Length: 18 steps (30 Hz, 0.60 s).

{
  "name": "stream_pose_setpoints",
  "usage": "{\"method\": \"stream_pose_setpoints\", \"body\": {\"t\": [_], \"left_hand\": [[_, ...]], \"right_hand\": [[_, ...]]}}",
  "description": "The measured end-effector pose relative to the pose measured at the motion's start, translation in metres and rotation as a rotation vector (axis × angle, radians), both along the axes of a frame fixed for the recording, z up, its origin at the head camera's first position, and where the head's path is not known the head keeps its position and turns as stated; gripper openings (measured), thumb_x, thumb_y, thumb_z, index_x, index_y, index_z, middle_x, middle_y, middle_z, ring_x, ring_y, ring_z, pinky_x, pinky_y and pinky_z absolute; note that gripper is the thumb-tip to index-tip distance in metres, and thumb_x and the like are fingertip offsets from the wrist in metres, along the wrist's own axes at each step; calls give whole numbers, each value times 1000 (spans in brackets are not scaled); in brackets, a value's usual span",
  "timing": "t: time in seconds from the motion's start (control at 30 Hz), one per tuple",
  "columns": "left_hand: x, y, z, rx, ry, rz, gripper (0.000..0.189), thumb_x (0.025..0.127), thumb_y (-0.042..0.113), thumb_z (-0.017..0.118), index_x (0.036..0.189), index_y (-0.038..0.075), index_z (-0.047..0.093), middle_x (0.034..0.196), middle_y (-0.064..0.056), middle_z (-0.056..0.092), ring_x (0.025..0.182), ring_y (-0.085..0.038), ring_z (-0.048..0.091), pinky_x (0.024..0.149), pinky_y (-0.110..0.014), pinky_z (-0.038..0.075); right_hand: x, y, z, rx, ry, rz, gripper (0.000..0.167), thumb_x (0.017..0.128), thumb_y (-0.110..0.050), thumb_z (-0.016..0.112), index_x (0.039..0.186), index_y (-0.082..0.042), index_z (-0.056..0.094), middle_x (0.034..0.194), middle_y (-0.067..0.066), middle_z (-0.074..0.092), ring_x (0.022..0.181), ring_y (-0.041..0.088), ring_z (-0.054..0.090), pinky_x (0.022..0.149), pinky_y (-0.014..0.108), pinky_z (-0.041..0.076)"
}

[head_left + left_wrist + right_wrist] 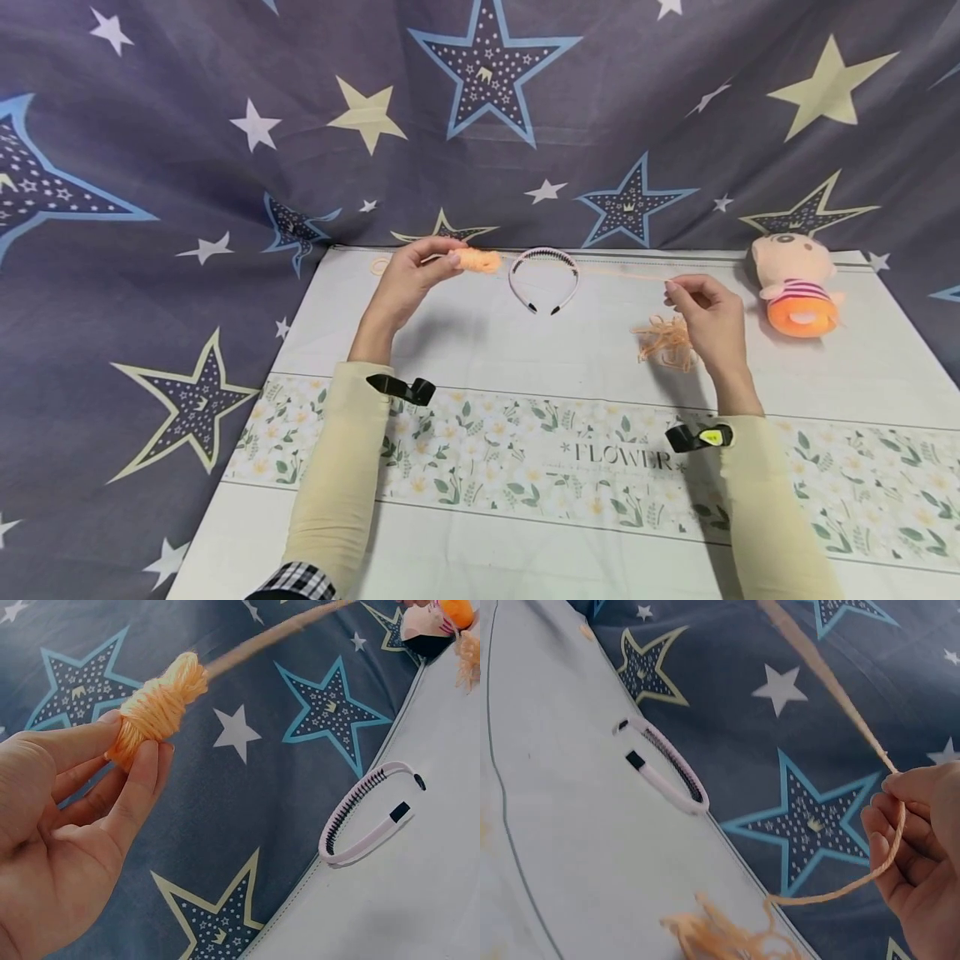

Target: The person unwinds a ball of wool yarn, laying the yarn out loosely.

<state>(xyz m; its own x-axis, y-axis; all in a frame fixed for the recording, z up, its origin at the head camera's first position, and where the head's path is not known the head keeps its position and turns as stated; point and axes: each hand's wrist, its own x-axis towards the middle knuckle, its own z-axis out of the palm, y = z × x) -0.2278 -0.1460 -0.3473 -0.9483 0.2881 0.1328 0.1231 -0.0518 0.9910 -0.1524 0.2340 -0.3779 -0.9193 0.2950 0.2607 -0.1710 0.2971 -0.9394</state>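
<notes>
A small wound bundle of orange yarn point(159, 709) is pinched between the thumb and fingers of my left hand point(411, 277). From it a single yarn strand point(622, 273) runs taut across to my right hand point(708, 321), whose thumb and forefinger pinch it. Past the right fingers the strand curves down to a loose tangle of yarn point(666, 343) on the table. Between the two hands, a pale pink headband point(545, 252) with black inner teeth and black tips lies near the table's back edge, behind the strand in the head view.
At the back right sits a plush toy point(797, 283) in a striped top with an orange lower part. An orange ring point(379, 265) lies by the left hand. A star-printed curtain point(480, 167) borders the back of the table point(465, 542), whose cloth carries a floral band.
</notes>
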Motion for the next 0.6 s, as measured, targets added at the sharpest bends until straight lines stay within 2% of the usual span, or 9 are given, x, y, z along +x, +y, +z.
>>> {"method": "stream_pose_setpoints", "body": {"t": [0.13,0.23,0.43,0.6], "left_hand": [[0,-2,0,12,4,5,21,92,6,63,112,1,64,108,-2,61,98,-14,62,95,-29,55],[-1,-4,0,19,5,10,21,92,6,63,111,1,64,107,-4,61,98,-15,63,94,-29,55],[-1,-8,1,38,-5,25,22,91,7,64,112,0,65,107,-6,60,100,-16,62,94,-28,55],[-2,-13,2,37,7,45,23,91,10,65,111,1,66,112,-7,59,102,-18,62,94,-27,55]], "right_hand": [[2,12,-3,23,-33,-53,21,91,-12,65,100,7,65,72,-14,64,68,1,59,59,10,46],[1,25,-14,47,-63,-95,22,92,-14,64,102,6,65,74,-14,63,70,1,59,62,11,47],[-1,54,-38,101,-130,-175,25,93,-25,63,104,-2,66,76,-19,61,74,0,59,64,10,47],[5,74,-45,79,-134,-232,20,92,-29,64,100,-10,69,76,-20,62,73,0,59,62,9,45]]}}
